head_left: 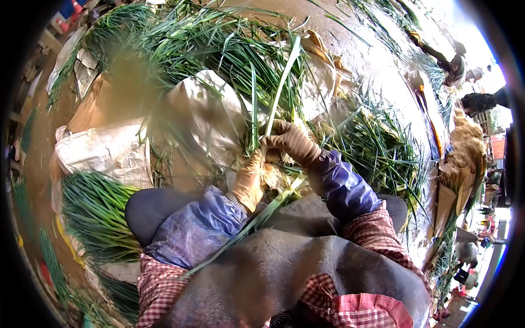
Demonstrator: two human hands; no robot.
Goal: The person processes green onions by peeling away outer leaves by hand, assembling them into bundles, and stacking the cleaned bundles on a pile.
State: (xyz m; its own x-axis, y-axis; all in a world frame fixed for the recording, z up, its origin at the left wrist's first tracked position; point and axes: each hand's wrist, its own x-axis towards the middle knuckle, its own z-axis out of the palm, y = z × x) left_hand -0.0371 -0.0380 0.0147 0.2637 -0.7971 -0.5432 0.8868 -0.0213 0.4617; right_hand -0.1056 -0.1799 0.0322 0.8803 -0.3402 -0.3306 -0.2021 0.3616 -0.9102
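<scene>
Both hands wear tan gloves and meet in front of my lap. My left hand [250,183] is closed round the lower end of a green leafy stalk [254,109]. My right hand [291,143] pinches the pale base of another long stalk [284,76], its fingers touching those of my left hand. Pale roots and peelings [273,176] lie just below the hands. Beyond them spreads a large heap of green stalks [219,49]. One more stalk [262,214] lies slantwise across the dark apron on my lap.
A bundle of green stalks [98,213] lies at the left beside white sacking [106,153]. More loose greens [377,147] are to the right. Several people, one in dark clothes [478,103], are at the far right, near a fibrous brown pile [465,147].
</scene>
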